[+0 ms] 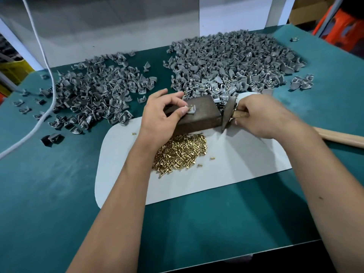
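Brass rivets (181,152) lie heaped on a white sheet (236,170) spread over the green desk (49,184), with a few strays just beside the heap. A brown block (199,119) stands at the far edge of the heap with its flat face up. On that face sits a small grey part (192,111), with what looks like a lone rivet (189,108) set in it, though it is too small to be sure.

The left hand (163,115) lies over the block's left end. Its fingers (184,110) are curled, and thumb and forefinger pinch the grey part down against the block. The right hand (262,117) is just to the right of the block. Its fingers (243,107) are wrapped round the wooden handle of a hammer (228,113), close under the head. The dark head hangs beside the block's right end, with its narrow edge pointing down toward the sheet. I cannot tell whether it touches the block. The handle runs out past the wrist and over the desk to the right.

Beyond the block, two broad piles of the same grey pieces cover the desk: a left pile (94,95) and a larger right pile (232,64), which reaches the block's far side. The two piles are set apart by a strip of bare green. A white cable (46,75) hangs down across the left pile and trails off the desk's left edge.
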A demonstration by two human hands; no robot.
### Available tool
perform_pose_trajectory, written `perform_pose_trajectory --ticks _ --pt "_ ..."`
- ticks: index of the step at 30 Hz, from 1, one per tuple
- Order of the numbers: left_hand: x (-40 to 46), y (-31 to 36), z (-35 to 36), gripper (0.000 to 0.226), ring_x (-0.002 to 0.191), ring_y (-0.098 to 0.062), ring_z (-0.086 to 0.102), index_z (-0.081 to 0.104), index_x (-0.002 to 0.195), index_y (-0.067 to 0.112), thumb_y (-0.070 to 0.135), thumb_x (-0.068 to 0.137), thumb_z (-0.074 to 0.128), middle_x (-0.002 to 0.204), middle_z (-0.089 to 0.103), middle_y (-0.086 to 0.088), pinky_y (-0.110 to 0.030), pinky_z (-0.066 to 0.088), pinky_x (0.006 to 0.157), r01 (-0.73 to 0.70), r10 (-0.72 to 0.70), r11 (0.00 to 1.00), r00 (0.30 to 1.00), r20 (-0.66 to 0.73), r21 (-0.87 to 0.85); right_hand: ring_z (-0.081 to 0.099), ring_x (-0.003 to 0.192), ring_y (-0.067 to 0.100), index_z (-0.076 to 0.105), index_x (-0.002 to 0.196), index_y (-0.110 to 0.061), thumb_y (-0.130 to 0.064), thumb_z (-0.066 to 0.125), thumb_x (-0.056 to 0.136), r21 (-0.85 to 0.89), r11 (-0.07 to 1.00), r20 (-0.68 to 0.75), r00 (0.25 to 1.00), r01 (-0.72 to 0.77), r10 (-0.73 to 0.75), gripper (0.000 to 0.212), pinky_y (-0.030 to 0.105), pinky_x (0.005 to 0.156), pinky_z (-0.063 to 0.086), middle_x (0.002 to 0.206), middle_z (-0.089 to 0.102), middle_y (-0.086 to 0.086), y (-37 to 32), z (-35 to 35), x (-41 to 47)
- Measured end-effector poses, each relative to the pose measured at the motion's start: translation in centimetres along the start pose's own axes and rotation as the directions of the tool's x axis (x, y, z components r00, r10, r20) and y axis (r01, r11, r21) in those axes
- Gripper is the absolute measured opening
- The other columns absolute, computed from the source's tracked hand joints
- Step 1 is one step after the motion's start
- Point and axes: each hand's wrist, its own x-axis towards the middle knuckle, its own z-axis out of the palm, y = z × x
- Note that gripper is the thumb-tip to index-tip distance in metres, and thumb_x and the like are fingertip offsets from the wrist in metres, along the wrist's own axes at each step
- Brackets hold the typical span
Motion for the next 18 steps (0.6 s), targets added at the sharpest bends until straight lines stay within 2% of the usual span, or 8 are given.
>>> perform_pose_trajectory --ticks 3,6,8,11,13,15,16,18 --pt "0.0 -0.3 -0.1 0.011 0.140 -0.012 0.045 0.075 0.090 0.024 0.014 0.089 0.077 0.126 0.071 0.006 -0.015 0.029 0.112 0.019 -0.017 0.999 0.999 0.027 -0.049 0.054 0.063 0.024 0.053 0.067 -0.013 -0.016 0.063 0.095 0.052 0.998 -0.029 0.999 0.030 -0.029 0.030 0.031 0.053 0.033 0.066 0.056 0.003 0.3 -0.5 0.1" --pt "0.1 -0.6 0.0 0.010 0.131 -0.006 0.052 0.075 0.092 0.020 0.012 0.088 0.078 0.124 0.071 0.003 -0.032 0.038 0.116 -0.001 0.001 0.998 1.000 0.012 -0.069 0.055 0.063 0.017 0.061 0.071 -0.016 -0.019 0.058 0.100 0.163 0.983 -0.067 0.995 0.087 -0.077 0.030 0.028 0.051 0.034 0.068 0.061 0.001 -0.5 -2.3 -0.1" --pt "0.1 -0.6 0.2 0.010 0.127 -0.003 0.055 0.074 0.090 0.018 0.009 0.088 0.077 0.124 0.071 0.002 -0.034 0.041 0.115 0.010 -0.009 0.996 1.000 0.014 -0.085 0.055 0.065 0.021 0.062 0.076 -0.014 -0.027 0.056 0.103 0.228 0.964 -0.115 0.987 0.138 -0.114 0.030 0.031 0.053 0.036 0.070 0.061 0.005 -1.4 -3.2 -0.2" --pt "0.2 -0.5 0.3 0.011 0.124 -0.007 0.060 0.074 0.086 0.018 0.008 0.088 0.077 0.122 0.072 0.001 -0.036 0.044 0.113 0.038 -0.035 0.994 0.999 0.028 -0.107 0.050 0.061 0.017 0.055 0.076 -0.015 -0.031 0.050 0.106 0.276 0.945 -0.191 0.973 0.177 -0.127 0.035 0.029 0.051 0.029 0.067 0.055 0.003 -3.1 -3.1 -0.5" --pt "0.2 -0.3 0.3 0.011 0.119 -0.009 0.065 0.074 0.085 0.017 0.007 0.087 0.077 0.122 0.072 -0.003 -0.038 0.047 0.110 0.064 -0.059 0.989 0.998 0.038 -0.132 0.052 0.064 0.019 0.050 0.074 -0.017 -0.030 0.047 0.107 0.260 0.944 -0.175 0.972 0.202 -0.160 0.036 0.030 0.053 0.032 0.071 0.056 0.002 -4.4 -2.4 -0.8" --pt "0.1 -0.1 0.3 0.011 0.117 -0.010 0.067 0.075 0.085 0.015 0.005 0.087 0.077 0.122 0.072 -0.005 -0.037 0.049 0.108 0.078 -0.073 0.987 0.997 0.039 -0.139 0.055 0.071 0.028 0.049 0.075 -0.018 -0.030 0.045 0.108 0.232 0.945 -0.137 0.970 0.228 -0.201 0.035 0.034 0.062 0.041 0.077 0.058 0.006 -5.3 -1.9 -0.9" --pt "0.1 0.0 0.3 0.011 0.116 -0.011 0.067 0.075 0.085 0.015 0.005 0.087 0.077 0.122 0.072 -0.006 -0.037 0.050 0.108 0.083 -0.078 0.986 0.996 0.038 -0.144 0.056 0.074 0.030 0.048 0.075 -0.019 -0.030 0.045 0.108 0.217 0.945 -0.148 0.965 0.244 -0.216 0.034 0.036 0.066 0.043 0.078 0.058 0.007 -5.7 -1.9 -0.9" --pt "0.1 0.2 0.2 0.011 0.115 -0.010 0.067 0.075 0.085 0.016 0.005 0.087 0.077 0.121 0.072 -0.005 -0.034 0.050 0.107 0.091 -0.087 0.985 0.996 0.035 -0.144 0.054 0.068 0.027 0.048 0.075 -0.021 -0.032 0.044 0.107 0.210 0.938 -0.248 0.943 0.277 -0.223 0.034 0.035 0.064 0.039 0.074 0.056 0.003 -6.0 -2.4 -0.8"
